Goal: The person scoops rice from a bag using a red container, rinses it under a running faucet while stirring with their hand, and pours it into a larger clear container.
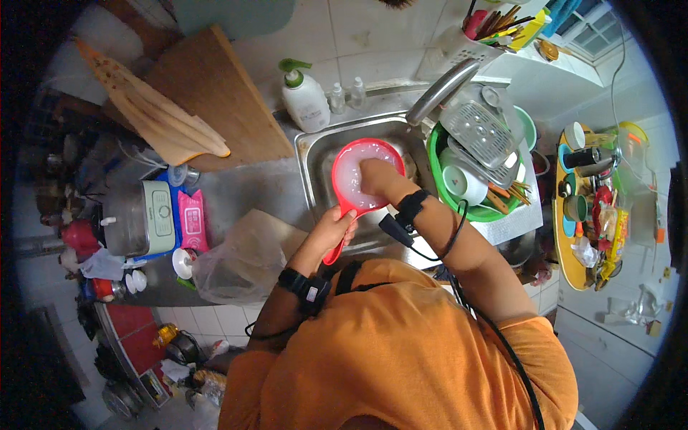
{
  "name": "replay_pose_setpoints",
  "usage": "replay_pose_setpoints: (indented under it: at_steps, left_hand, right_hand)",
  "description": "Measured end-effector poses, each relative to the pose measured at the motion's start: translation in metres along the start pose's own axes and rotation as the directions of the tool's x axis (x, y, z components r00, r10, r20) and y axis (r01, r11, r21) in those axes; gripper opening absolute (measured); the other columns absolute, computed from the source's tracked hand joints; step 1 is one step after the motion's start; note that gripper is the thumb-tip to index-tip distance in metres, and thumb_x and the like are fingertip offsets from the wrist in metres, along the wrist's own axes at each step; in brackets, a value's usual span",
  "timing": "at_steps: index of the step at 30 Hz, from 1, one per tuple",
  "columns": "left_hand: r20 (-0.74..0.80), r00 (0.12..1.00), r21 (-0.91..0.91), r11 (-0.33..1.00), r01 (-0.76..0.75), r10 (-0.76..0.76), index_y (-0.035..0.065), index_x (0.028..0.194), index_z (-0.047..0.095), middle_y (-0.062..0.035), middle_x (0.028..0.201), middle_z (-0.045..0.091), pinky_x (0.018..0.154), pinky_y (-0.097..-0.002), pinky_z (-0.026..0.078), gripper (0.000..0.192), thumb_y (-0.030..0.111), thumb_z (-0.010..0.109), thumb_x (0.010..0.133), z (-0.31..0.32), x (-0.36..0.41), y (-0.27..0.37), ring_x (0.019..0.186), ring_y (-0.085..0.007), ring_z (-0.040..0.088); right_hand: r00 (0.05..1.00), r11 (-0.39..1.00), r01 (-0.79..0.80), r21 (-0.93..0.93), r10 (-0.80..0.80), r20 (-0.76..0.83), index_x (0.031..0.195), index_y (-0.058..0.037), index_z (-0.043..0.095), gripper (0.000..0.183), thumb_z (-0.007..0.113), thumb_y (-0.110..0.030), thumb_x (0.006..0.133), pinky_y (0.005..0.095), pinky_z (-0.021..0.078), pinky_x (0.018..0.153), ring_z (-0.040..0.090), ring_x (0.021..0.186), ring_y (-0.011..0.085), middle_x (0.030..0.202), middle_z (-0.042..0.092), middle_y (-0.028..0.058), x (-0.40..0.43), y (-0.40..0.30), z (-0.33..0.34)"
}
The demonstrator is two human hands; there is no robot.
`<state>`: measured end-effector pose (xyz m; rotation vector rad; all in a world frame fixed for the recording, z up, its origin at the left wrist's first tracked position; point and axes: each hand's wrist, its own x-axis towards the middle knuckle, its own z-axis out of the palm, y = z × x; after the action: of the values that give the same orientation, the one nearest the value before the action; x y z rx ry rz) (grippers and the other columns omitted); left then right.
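Note:
My left hand (334,230) is closed around the handle of a red plastic ladle-like scoop (335,188), which is held over the stainless steel sink (306,183). Cloudy, whitish liquid with bubbles fills the scoop's bowl. My right hand (376,180) reaches down into that liquid; its fingers are hidden below the surface, so what they do or hold cannot be seen. Above the sink arches a metal faucet (446,91), with its spout close to the back right of the scoop.
Right of the sink stands a green basin (438,183) heaped with bowls, racks and utensils. A white pump bottle (306,105) and two small clear bottles are behind the sink. Leftward are a wooden board (236,118), a plastic bag (236,269) and a pink packet (192,220).

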<state>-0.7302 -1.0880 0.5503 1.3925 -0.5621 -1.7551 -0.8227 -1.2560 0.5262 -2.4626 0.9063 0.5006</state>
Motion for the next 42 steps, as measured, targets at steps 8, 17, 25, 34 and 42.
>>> replay_pose_setpoints:
  at_steps: [8, 17, 25, 34, 42]
  left_hand:
    - [-0.029, 0.999, 0.014, 0.999, 0.036, -0.035, 0.0115, 0.083, 0.043, 0.0034, 0.06, 0.04, 0.042, -0.0232, 0.034, 0.017, 0.023, 0.042, 0.096, -0.002, 0.002, -0.002, 0.048, -0.0082, 0.039]
    - [0.024, 0.999, -0.045, 0.999, 0.027, -0.026, 0.0107, 0.083, 0.043, 0.0025, 0.061, 0.041, 0.041, -0.0241, 0.034, 0.016, 0.022, 0.042, 0.096, -0.008, 0.002, -0.002, 0.047, -0.0083, 0.037]
    - [-0.012, 1.0, -0.003, 1.0, 0.022, -0.022, 0.0122, 0.077, 0.042, 0.0033, 0.059, 0.04, 0.044, -0.0234, 0.034, 0.021, 0.023, 0.043, 0.096, 0.001, -0.005, 0.01, 0.047, -0.0084, 0.038]
    - [-0.003, 1.0, 0.011, 1.0, 0.015, -0.015, 0.0123, 0.079, 0.042, 0.0033, 0.059, 0.04, 0.043, -0.0237, 0.035, 0.019, 0.022, 0.043, 0.096, 0.005, -0.004, 0.005, 0.047, -0.0078, 0.038]
    - [-0.025, 1.0, 0.044, 0.999, -0.001, 0.002, 0.0125, 0.079, 0.042, 0.0034, 0.06, 0.041, 0.042, -0.0234, 0.034, 0.02, 0.025, 0.043, 0.095, -0.002, -0.002, -0.001, 0.046, -0.0075, 0.037]
  right_hand:
    - [0.986, 0.66, 0.071, 0.748, 0.068, -0.153, 0.115, 0.0004, 0.054, 0.055, 0.07, -0.022, 0.067, 0.0391, 0.0449, 0.086, 0.057, 0.1, 0.0356, 0.106, 0.059, 0.0235, -0.006, 0.004, 0.013]
    - [0.88, 0.921, 0.342, -0.189, -0.384, -0.28, 0.119, -0.0141, 0.054, 0.052, 0.068, -0.019, 0.069, 0.0479, 0.0405, 0.092, 0.047, 0.114, 0.035, 0.128, 0.046, 0.013, -0.06, -0.027, -0.036]
    - [0.97, 0.879, 0.144, -0.454, -0.217, -0.113, 0.119, -0.0164, 0.056, 0.046, 0.062, -0.027, 0.075, 0.054, 0.0378, 0.091, 0.041, 0.121, 0.0343, 0.132, 0.042, 0.0144, -0.034, -0.03, -0.02]
    - [0.988, 0.938, 0.102, -0.33, -0.057, 0.143, 0.112, -0.011, 0.061, 0.043, 0.065, -0.024, 0.072, 0.0376, 0.0426, 0.091, 0.053, 0.109, 0.0305, 0.118, 0.056, 0.0147, -0.018, -0.022, -0.015]
    - [0.931, 0.951, 0.303, 0.059, -0.282, -0.232, 0.108, -0.0115, 0.062, 0.039, 0.066, -0.02, 0.071, 0.0384, 0.0431, 0.091, 0.056, 0.102, 0.033, 0.115, 0.057, 0.0162, -0.054, -0.005, -0.039]
